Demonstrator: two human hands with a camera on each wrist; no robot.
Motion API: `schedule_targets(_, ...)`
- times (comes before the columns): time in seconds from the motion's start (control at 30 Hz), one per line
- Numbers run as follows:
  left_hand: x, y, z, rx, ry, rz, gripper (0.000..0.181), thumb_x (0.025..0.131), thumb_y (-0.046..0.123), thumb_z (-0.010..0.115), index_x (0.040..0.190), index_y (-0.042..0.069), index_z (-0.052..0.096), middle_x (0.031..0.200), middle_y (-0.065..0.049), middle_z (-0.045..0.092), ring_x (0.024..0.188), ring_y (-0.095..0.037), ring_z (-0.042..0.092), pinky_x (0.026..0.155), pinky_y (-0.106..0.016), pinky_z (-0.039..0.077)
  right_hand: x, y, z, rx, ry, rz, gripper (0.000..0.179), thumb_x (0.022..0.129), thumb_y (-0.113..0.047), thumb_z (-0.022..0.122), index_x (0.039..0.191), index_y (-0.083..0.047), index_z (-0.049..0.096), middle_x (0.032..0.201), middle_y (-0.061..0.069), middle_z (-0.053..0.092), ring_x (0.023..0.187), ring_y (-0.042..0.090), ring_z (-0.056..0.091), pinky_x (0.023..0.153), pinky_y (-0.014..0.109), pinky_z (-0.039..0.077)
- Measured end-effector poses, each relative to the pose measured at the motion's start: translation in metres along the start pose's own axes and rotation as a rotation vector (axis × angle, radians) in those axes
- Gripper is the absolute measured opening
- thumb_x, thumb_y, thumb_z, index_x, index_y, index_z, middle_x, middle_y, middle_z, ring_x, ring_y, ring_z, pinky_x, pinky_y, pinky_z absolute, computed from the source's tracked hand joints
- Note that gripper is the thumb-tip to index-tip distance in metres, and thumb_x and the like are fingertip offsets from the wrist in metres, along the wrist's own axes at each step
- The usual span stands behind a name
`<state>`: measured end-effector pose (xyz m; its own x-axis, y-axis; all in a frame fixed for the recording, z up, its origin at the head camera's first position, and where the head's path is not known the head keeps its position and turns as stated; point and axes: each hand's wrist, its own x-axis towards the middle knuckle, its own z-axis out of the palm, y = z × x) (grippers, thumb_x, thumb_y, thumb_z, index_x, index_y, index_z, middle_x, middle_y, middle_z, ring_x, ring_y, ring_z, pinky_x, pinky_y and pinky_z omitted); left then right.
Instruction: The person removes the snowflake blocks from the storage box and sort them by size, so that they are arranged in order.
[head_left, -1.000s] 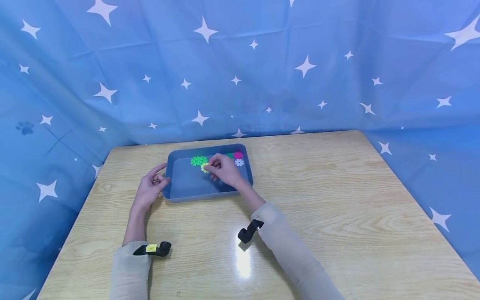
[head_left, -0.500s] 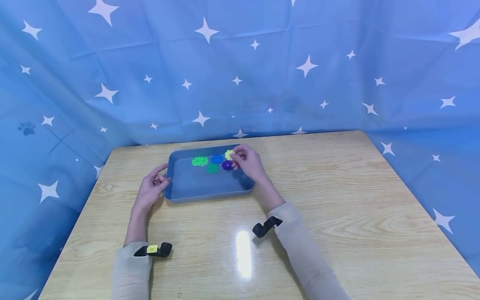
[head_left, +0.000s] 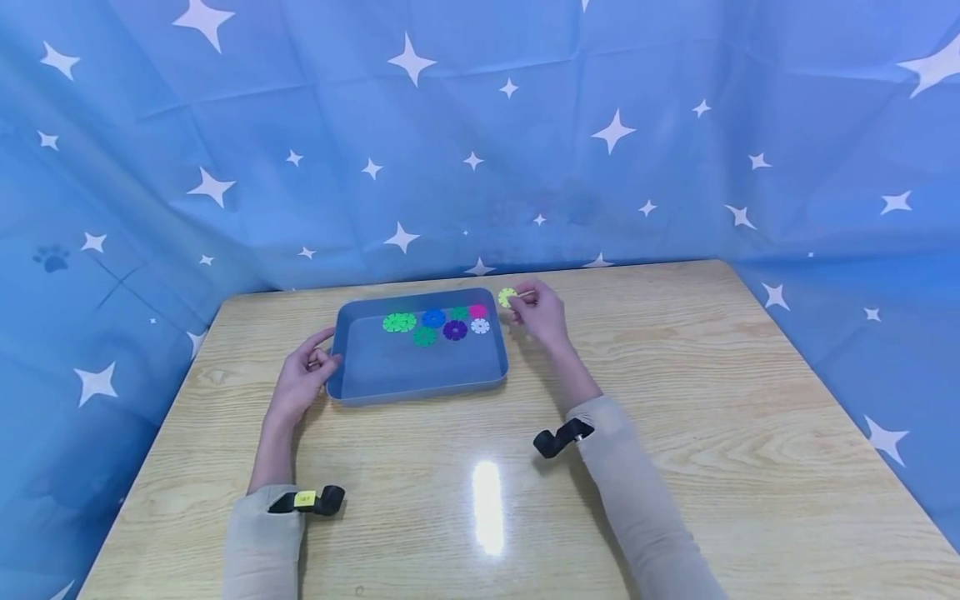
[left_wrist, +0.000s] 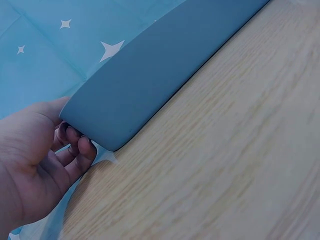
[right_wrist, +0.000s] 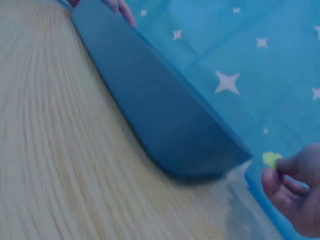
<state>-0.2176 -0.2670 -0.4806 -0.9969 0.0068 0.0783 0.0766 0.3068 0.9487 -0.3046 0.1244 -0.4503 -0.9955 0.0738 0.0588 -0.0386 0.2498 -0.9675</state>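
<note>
Blue cloth (head_left: pixel 337 108) hangs behind the desk (head_left: pixel 637 350). The right hand (head_left: pixel 543 314) pinches the disc (head_left: pixel 506 297) at its 10 o'clock, just off the 2 o'clock corner of the tray (head_left: pixel 397 367); the left hand (head_left: pixel 297 381) holds the 9 o'clock side.

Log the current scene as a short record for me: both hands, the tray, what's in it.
Left hand: holds the left end of the tray
Right hand: pinches the yellow disc beyond the tray's right end
Tray: blue-gray, on the wooden table
Tray contents: two overlapping light-green discs, blue disc, two darker green discs, purple disc, pink disc, white disc
</note>
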Motion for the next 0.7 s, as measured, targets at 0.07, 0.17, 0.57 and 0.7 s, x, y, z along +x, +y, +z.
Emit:
schedule_targets(0.07,-0.001,0.001,0.000,0.003,0.006,0.000,0.055,0.100,0.003,0.059,0.152,0.001,0.041,0.081,0.001,0.052,0.067,-0.008,0.046,0.058,-0.020,0.037,0.001,0.005,-0.004,-0.030,0.001,0.020,0.020,0.096,-0.004,0.066,0.112,0.006,0.060,0.093,0.020,0.067,0.072,0.028,0.068,0.069,0.037,0.059)
schedule_targets(0.17,-0.003,0.003,0.001,-0.007,0.007,0.012,0.055,0.099,0.003,0.059,0.152,0.002,0.042,0.081,0.001,0.052,0.066,-0.008,0.046,0.059,-0.020,0.038,0.003,0.012,-0.010,-0.080,-0.004,0.032,0.019,0.096,-0.002,0.066,0.111,0.007,0.060,0.089,0.021,0.067,0.069,0.026,0.068,0.065,0.033,0.059)
schedule_targets(0.57,-0.006,0.009,0.002,-0.007,-0.003,0.013,0.055,0.100,0.002,0.057,0.152,0.000,0.041,0.081,-0.001,0.052,0.064,-0.008,0.044,0.056,-0.021,0.037,0.006,0.025,-0.018,-0.306,0.008,0.030,0.014,0.094,-0.006,0.065,0.104,0.003,0.064,0.092,0.017,0.067,0.069,0.019,0.065,0.066,0.029,0.054)
schedule_targets(0.7,-0.010,0.021,0.001,-0.017,-0.018,0.017,0.055,0.099,-0.002,0.056,0.151,-0.006,0.039,0.080,-0.006,0.053,0.062,-0.009,0.044,0.055,-0.022,0.037,0.008,0.027,-0.019,-0.307,-0.001,0.053,0.013,0.095,-0.006,0.065,0.103,0.002,0.064,0.093,0.017,0.066,0.072,0.022,0.066,0.067,0.031,0.055)
